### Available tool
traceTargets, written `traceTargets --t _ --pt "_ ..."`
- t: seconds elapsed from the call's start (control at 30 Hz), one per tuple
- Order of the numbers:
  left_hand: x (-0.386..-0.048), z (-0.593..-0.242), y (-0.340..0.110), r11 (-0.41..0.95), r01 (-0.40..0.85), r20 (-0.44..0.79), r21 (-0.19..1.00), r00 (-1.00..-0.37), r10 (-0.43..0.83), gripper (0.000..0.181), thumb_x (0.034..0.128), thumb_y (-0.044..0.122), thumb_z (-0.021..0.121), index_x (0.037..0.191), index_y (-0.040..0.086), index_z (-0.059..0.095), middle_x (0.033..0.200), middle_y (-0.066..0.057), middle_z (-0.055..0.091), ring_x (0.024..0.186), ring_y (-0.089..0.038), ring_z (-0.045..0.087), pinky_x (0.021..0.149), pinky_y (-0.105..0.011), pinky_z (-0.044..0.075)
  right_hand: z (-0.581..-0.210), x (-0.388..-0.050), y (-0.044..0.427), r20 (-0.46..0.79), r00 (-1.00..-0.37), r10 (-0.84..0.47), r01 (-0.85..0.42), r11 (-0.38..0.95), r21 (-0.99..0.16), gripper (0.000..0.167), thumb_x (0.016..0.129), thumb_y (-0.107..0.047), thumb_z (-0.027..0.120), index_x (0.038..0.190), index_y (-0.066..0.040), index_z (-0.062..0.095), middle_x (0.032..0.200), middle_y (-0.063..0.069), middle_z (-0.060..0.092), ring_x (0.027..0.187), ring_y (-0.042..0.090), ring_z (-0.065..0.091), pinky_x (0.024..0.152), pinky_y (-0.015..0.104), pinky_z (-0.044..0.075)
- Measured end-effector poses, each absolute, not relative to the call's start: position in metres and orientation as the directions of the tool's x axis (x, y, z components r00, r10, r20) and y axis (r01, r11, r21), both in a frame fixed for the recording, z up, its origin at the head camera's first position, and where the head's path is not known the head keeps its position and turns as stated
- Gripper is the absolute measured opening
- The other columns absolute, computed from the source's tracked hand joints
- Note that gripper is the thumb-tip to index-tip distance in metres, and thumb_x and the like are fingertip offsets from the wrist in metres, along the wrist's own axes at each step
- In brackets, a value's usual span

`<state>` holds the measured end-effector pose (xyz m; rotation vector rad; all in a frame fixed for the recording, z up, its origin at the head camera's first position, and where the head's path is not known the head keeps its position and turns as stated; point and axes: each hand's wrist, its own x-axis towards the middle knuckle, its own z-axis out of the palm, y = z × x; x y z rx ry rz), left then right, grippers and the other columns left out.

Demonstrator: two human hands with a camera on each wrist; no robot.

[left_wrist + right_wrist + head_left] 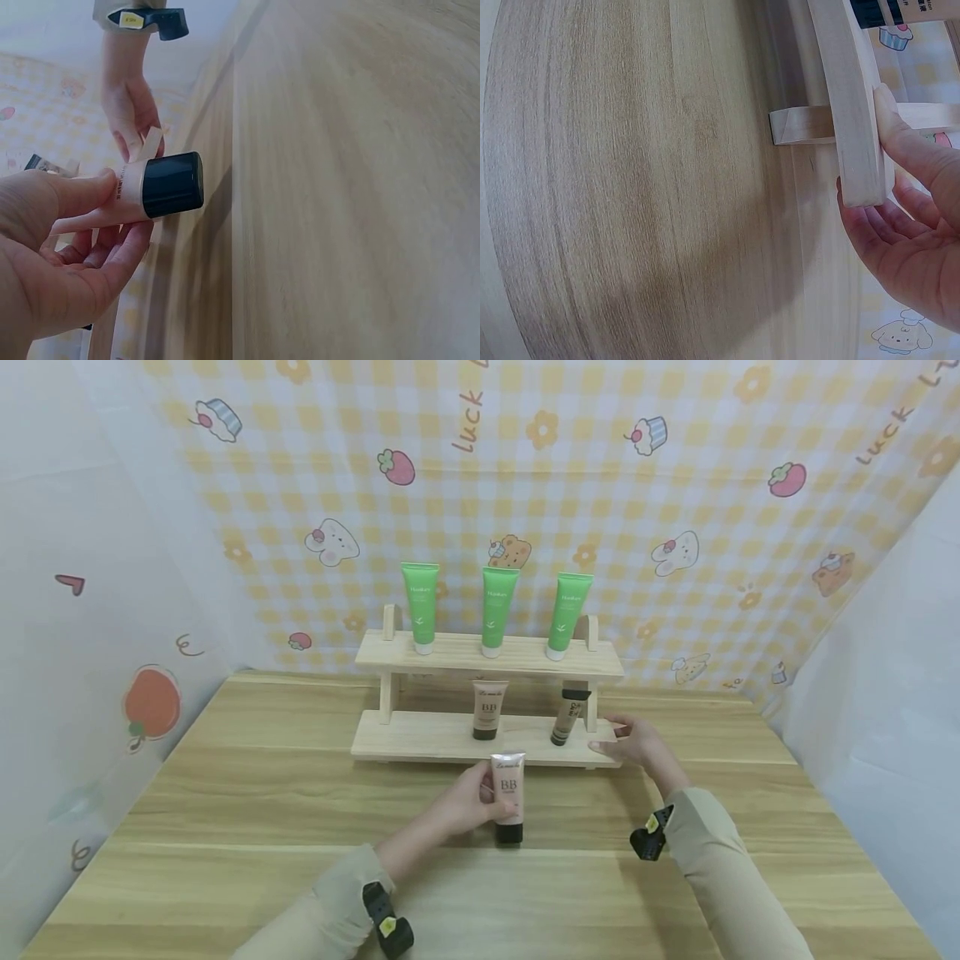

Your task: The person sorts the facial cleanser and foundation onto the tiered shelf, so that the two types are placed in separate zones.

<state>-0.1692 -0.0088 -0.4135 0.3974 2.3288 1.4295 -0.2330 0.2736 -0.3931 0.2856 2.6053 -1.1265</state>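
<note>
My left hand [468, 797] grips a pinkish BB cream tube [508, 787] with a black cap, held upright in front of the shelf's lower board. In the left wrist view, thumb and fingers close round the tube [129, 196] just beside its cap. My right hand [636, 743] holds the right end of the lower board [420, 735], thumb on top and fingers beneath, as the right wrist view shows at the board's end [859, 150]. On that board stand another BB cream tube [489, 710] in the middle and a smaller black-capped tube [570, 717], leaning, near the right end.
Three green tubes [495, 610] stand spaced along the upper board [450, 647] of the two-tier wooden shelf. The shelf sits toward the back of a wood-grain table [247, 777]. Behind hangs a yellow checked cloth [450, 518]; white sheets [877, 693] flank both sides.
</note>
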Motion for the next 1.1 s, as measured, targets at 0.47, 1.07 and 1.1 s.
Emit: traceTargets --t 0.47,1.07,1.1 --pt "-0.177 -0.409 -0.032 0.401 0.002 -0.153 0.916 -0.923 0.354 0.049 0.0747 0.013 0.073 0.116 0.002 0.049 0.101 -0.011 0.062 0.087 -0.017 0.06 0.08 -0.032 0.053 -0.395 -0.232 0.275 -0.341 -0.938 0.064 0.294 0.665 -0.686 0.075 0.079 -0.031 0.07 0.139 -0.003 0.033 0.133 0.032 0.039 0.12 0.044 0.041 0.102 0.049 0.039" --pt "-0.189 -0.394 -0.061 0.4 -0.033 -0.149 0.916 -0.953 0.263 0.054 0.0786 0.014 0.07 0.125 0.004 0.045 0.113 -0.013 0.059 0.097 -0.023 0.061 0.09 -0.04 0.049 -0.393 -0.232 0.274 -0.32 -0.945 0.062 0.276 0.673 -0.686 0.073 0.08 -0.03 0.069 0.138 -0.002 0.034 0.131 0.032 0.042 0.118 0.041 0.044 0.099 0.047 0.041" --pt "-0.19 -0.394 -0.063 0.405 -0.034 -0.15 0.914 -0.954 0.259 0.052 0.0789 0.014 0.069 0.124 0.004 0.046 0.113 -0.013 0.059 0.095 -0.022 0.061 0.088 -0.039 0.05 -0.393 -0.232 0.274 -0.319 -0.946 0.063 0.276 0.676 -0.684 0.074 0.08 -0.03 0.069 0.138 -0.001 0.034 0.13 0.032 0.043 0.117 0.041 0.045 0.098 0.047 0.042"
